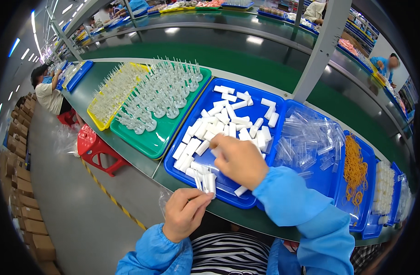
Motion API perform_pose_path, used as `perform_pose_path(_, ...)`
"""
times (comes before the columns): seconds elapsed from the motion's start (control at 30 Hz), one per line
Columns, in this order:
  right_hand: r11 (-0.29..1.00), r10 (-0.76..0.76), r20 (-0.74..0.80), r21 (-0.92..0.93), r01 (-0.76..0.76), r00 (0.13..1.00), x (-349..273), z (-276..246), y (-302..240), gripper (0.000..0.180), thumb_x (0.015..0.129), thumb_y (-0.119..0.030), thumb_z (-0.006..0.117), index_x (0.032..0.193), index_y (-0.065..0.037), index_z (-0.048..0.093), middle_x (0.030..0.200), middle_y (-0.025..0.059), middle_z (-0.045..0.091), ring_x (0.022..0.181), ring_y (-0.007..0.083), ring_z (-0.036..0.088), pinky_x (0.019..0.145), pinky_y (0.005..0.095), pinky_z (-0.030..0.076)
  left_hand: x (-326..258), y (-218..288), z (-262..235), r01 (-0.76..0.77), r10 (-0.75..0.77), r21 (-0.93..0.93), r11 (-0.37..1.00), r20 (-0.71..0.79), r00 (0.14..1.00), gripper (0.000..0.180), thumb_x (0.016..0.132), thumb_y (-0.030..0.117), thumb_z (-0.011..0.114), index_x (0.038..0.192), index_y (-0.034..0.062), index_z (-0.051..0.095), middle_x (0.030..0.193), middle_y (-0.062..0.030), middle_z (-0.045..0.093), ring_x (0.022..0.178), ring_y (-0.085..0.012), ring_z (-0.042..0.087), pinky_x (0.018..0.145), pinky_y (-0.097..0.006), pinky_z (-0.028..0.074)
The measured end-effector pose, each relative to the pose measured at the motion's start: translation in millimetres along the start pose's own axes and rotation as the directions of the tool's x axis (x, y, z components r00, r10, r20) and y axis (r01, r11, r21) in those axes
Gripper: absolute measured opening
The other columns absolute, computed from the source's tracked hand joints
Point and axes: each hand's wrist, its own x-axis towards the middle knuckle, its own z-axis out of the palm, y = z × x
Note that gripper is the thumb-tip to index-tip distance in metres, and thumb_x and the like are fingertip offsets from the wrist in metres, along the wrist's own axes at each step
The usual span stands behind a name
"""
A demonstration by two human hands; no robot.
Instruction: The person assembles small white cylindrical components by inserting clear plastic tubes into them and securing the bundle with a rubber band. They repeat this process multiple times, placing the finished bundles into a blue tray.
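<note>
Left hand (pixel 187 213) is pinching white pieces (pixel 211 183) at blue tray (pixel 226 191)'s 7 o'clock; right hand (pixel 241 161) is hanging over white cylinders (pixel 190 146), can't tell grip.

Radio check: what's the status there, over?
Left hand: pinching white pieces at blue tray's near edge. Right hand: over loose white cylinders, grip unclear. Right hand hides part of tray.
</note>
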Motion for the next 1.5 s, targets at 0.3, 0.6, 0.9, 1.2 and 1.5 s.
perform_pose_path(0.3, 0.74, 0.207, 0.19, 0.611, -0.28, 0.96, -47, -45, -16, 0.025, 0.092, -0.016, 0.067, 0.109, 0.002, 0.064, 0.096, 0.0149, 0.072, 0.096, 0.0218, 0.071, 0.082, 0.0328, 0.054, 11, 12, 2, -0.169, 0.173, -0.048, 0.985, 0.113, 0.978, 0.037, 0.064, -0.003, 0.079, 0.098, 0.0123, 0.077, 0.092, -0.0031, 0.067, 0.079, -0.0218, 0.063, 0.065, -0.031, 0.052)
perform_pose_path(0.6, 0.606, 0.309, 0.252, 0.691, -0.394, 0.917, -53, -52, -15, 0.025, 0.096, -0.019, 0.065, 0.108, 0.003, 0.063, 0.084, 0.0084, 0.073, 0.087, 0.0119, 0.067, 0.077, 0.0286, 0.052, 18, 15, 8, -0.22, 0.219, -0.004, 0.975, 0.135, 0.966, 0.035, 0.063, -0.001, 0.078, 0.095, 0.0141, 0.079, 0.092, -0.0024, 0.067, 0.078, -0.0216, 0.063, 0.064, -0.03, 0.052)
perform_pose_path(0.9, 0.926, -0.217, -0.119, 0.288, 0.243, 0.969, -62, -43, -8, 0.02, 0.092, -0.01, 0.068, 0.11, -0.004, 0.066, 0.108, 0.0107, 0.07, 0.098, 0.0216, 0.065, 0.084, 0.0333, 0.049, 15, 7, 18, -0.15, 0.147, -0.156, 0.976, -0.029, 0.989, 0.042, 0.067, -0.005, 0.084, 0.101, 0.0069, 0.061, 0.096, -0.0092, 0.063, 0.079, -0.0238, 0.065, 0.066, -0.033, 0.053)
perform_pose_path(1.2, 0.688, 0.131, -0.098, 0.725, -0.019, 0.986, -73, -21, -19, 0.024, 0.091, -0.01, 0.068, 0.113, -0.002, 0.064, 0.113, 0.012, 0.066, 0.102, 0.0262, 0.062, 0.091, 0.0377, 0.046, 21, 12, 11, -0.019, -0.006, -0.228, 0.973, -0.109, 0.994, 0.049, 0.069, 0.0, 0.087, 0.11, 0.006, 0.06, 0.103, -0.0124, 0.065, 0.085, -0.0242, 0.066, 0.073, -0.032, 0.056)
perform_pose_path(1.5, 0.964, -0.236, 0.072, -0.108, 0.243, 0.969, -65, -49, 3, 0.035, 0.079, -0.007, 0.07, 0.114, -0.006, 0.068, 0.122, 0.0085, 0.063, 0.115, 0.0272, 0.055, 0.096, 0.0368, 0.042, 10, 1, -2, 0.036, -0.039, -0.081, 0.996, -0.038, 0.999, 0.036, 0.068, -0.01, 0.08, 0.098, 0.0053, 0.068, 0.096, -0.0099, 0.066, 0.083, -0.0243, 0.065, 0.069, -0.033, 0.053)
